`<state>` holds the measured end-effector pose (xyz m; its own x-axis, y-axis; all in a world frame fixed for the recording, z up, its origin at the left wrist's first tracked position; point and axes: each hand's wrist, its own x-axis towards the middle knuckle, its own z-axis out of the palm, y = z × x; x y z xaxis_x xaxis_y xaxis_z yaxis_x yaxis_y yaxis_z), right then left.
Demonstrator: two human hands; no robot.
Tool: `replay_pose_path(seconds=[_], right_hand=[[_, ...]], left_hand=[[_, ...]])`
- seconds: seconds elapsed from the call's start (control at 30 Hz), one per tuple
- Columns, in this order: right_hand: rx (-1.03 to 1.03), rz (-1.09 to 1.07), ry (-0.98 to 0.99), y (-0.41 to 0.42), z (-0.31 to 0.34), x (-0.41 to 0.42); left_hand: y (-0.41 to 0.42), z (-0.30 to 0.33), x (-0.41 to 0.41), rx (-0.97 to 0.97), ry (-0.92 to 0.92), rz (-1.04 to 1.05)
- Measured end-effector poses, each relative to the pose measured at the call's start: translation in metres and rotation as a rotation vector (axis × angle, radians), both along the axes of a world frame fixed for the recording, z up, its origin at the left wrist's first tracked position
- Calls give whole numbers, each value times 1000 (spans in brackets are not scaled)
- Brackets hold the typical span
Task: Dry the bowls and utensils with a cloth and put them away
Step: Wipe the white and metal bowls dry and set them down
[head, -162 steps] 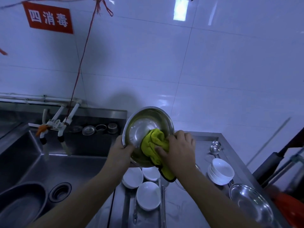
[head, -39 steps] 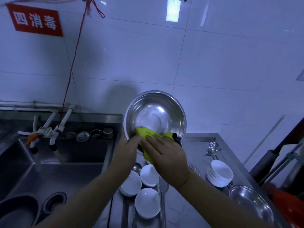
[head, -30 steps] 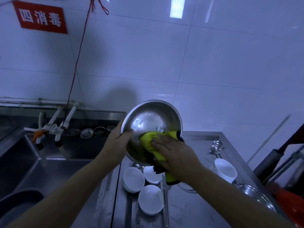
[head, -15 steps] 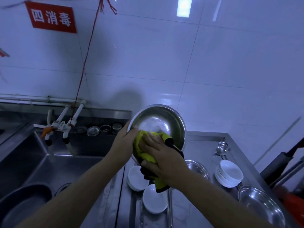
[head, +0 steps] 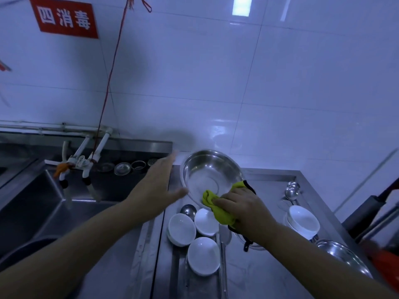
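A steel bowl (head: 210, 173) is held tilted above the counter, its inside facing me. My right hand (head: 241, 209) grips a yellow cloth (head: 218, 207) folded over the bowl's near rim and holds the bowl through it. My left hand (head: 156, 186) is spread with straight fingers just left of the bowl, its thumb at the rim. Three white bowls (head: 203, 254) lie below on the steel counter (head: 254, 275), with ladles (head: 187, 209) beside them.
A stack of white bowls (head: 303, 221) and another steel bowl (head: 343, 261) stand at the right, two ladles (head: 291, 190) behind them. A deep sink (head: 41, 203) with taps (head: 86, 162) lies left. The white tiled wall rises close behind.
My left hand has let go of the steel bowl's rim and opened flat beside it. The bowl has dropped lower and to the right, now carried by my right hand with the cloth.
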<state>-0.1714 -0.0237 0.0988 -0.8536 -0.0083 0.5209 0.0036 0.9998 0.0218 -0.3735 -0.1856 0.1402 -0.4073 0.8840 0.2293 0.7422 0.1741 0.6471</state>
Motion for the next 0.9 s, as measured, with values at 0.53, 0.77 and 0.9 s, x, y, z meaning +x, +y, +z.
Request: replay_pose_path(seconds=[0.53,0.77,0.9], right_hand=[[-571,-144,381,-11,20,15],[-307,-138,319,-35,13,-15],[-42,-113,378,-58,12,-23]], left_hand=[[13,-5,31,179,-448,27],[27,4,71,313,-1122,104],[29,11,79,301,-1349,78]])
